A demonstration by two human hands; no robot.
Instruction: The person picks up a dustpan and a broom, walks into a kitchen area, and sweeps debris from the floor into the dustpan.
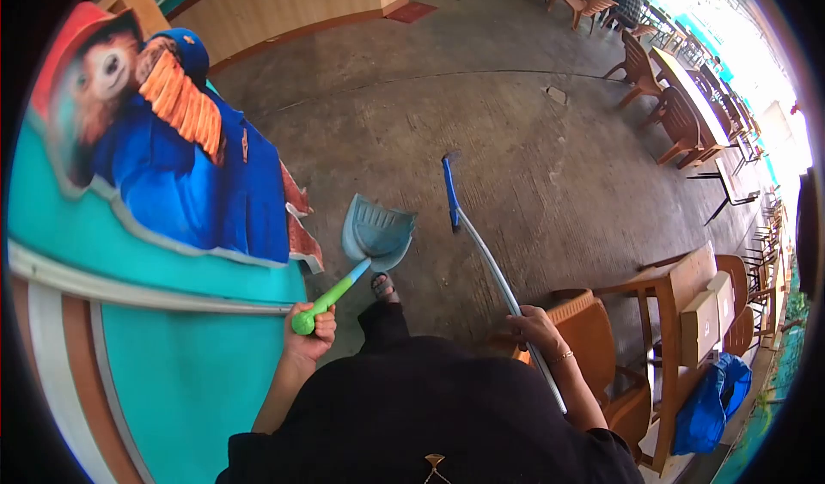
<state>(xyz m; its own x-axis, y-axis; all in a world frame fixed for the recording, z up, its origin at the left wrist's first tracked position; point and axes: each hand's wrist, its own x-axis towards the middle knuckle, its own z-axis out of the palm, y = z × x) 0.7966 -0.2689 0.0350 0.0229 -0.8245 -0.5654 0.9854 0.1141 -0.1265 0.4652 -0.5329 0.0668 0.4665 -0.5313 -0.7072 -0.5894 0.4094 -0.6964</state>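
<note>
At the lower left, my left hand (310, 334) is wrapped round the green handle of a dustpan (379, 231), whose grey-blue pan is low over or on the floor; which of the two I cannot tell. My right hand (534, 329) grips the long pale pole of a broom (490, 262). The blue broom head (451, 194) lies away from me, to the right of the pan and apart from it. One foot in a sandal (384, 287) shows just below the dustpan.
A bear cutout (198, 153) in blue stands on the left by a teal wall (172, 381). A curved wooden counter (292, 12) is ahead. Brown chairs (679, 123), tables and a seated person (627, 5) line the right. Near my right are a chair (577, 338), boxes (700, 325) and a blue bag (711, 402).
</note>
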